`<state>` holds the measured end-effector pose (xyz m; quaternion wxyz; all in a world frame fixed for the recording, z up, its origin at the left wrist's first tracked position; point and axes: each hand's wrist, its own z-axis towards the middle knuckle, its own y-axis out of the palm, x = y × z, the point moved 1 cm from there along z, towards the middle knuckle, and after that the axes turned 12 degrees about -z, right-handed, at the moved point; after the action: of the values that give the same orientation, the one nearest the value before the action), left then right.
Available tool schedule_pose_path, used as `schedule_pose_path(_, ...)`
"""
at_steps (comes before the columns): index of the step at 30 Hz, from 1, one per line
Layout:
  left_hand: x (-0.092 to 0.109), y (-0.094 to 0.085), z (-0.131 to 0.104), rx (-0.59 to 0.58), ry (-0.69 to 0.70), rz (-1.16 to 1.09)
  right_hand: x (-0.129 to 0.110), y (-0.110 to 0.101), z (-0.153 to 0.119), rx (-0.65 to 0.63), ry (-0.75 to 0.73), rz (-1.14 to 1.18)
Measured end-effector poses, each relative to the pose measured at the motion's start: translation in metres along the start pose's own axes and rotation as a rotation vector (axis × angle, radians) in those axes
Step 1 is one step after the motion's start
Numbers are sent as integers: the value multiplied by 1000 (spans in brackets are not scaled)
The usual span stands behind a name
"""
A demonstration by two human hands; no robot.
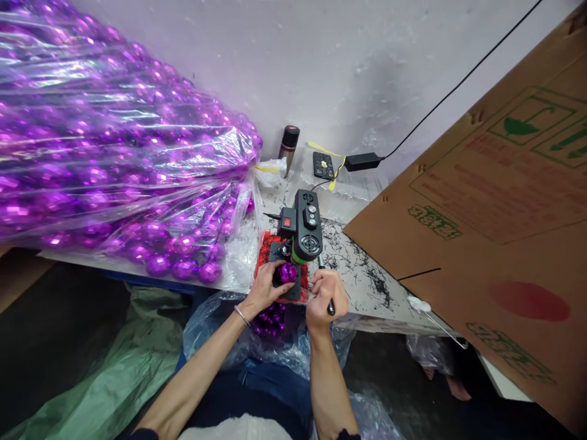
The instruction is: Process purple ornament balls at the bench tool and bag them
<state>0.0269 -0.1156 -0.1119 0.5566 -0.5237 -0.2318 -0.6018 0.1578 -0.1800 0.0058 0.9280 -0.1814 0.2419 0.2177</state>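
Observation:
A small black drill-press-like machine (pixel 308 226) stands on a red mat (pixel 266 247) at the table's front edge. Beneath its head, my left hand (pixel 267 286) holds a shiny purple ball (pixel 288 273) between thumb and fingers, over the machine's dark base. To the right, my right hand (pixel 328 296) is wrapped round the machine's black lever handle (pixel 331 307). More purple balls (pixel 269 321) lie in a clear plastic bag just below the table edge, in front of my body.
A big clear bag of purple balls (pixel 114 153) covers the table's left. A large cardboard box (pixel 495 220) leans in from the right. Behind the machine are a spray can (pixel 288 145), a power adapter (pixel 362 162) and its cable. Black shavings (pixel 378 284) litter the tabletop.

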Motion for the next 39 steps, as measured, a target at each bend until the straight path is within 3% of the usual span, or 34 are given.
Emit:
schedule_pose_path(4,12,-14,-31,-73,99,17,-13,-8,17,-42,14,37)
schedule_pose_path(6,16,-29,-23,-42,92,32,-12,-7,13,-32,-13,36)
schedule_pose_path(8,14,-48,11,49,30,64,-8,-4,4,-21,-26,28)
schedule_pose_path(11,5,-76,95,147,-131,209,-2,-1,-8,-17,-38,15)
schedule_pose_path(14,-6,-94,168,98,-279,430,1,0,-11,-22,-68,12)
schedule_pose_path(17,-10,-104,197,29,-326,633,1,0,-12,-16,-76,14)
schedule_pose_path(22,-11,-115,191,19,-358,751,2,1,-13,-9,-75,6)
schedule_pose_path(28,-15,-120,189,-133,-333,776,-2,3,-8,21,-78,27)
schedule_pose_path(32,-10,-123,190,-64,-344,692,-4,2,-5,4,-95,5)
schedule_pose_path(34,-3,-124,184,54,-343,483,-4,1,-4,-2,-110,2)
schedule_pose_path(36,6,-123,170,163,-376,116,-3,0,-4,-5,-118,-1)
schedule_pose_path(39,18,-114,134,179,-496,-536,-3,0,-1,4,-121,-5)
